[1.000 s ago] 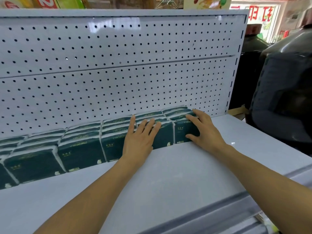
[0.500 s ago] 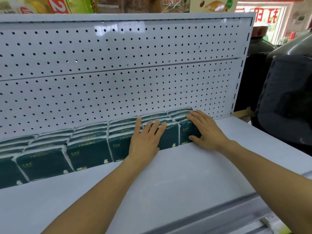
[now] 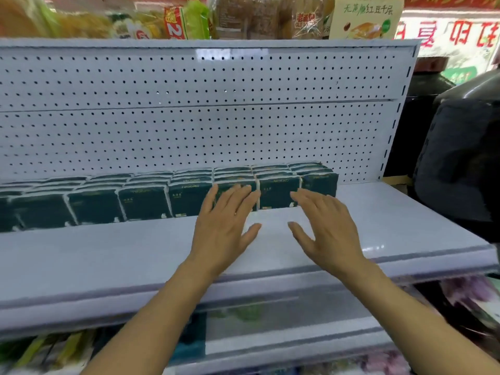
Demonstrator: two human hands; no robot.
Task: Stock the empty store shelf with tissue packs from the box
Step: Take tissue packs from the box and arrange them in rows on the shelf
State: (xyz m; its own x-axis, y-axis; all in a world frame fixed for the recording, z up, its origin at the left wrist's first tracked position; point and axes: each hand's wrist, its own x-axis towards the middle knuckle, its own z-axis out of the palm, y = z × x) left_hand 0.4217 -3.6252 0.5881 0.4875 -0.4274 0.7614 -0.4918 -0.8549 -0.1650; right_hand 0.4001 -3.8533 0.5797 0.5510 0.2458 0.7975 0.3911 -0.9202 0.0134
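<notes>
Your biggest risk sits with the shelf (image 3: 378, 212) itself: the row of tissue packs (image 3: 189, 197) stands only along its back edge, against the pegboard (image 3: 189, 131), and the wide front strip is bare, so the soft packs have nothing bracing them from the front. A careless brush as you reach in with more could tip several forward, and one falling pack would likely drag its neighbours. The row runs from the left edge of the view to a little short of the shelf's right end, so the last pack (image 3: 320, 182) has no side support and could lean outward. Your left hand (image 3: 224, 228) hovers flat with fingers straight and released, its fingertips in front of a pack face; whether they touch it I cannot tell. Your right hand (image 3: 327, 228) is likewise spread and holds nothing, above the bare shelf. The packs are dark green with white edges, upright, tightly pressed, and look squashy. The box is out of view.
</notes>
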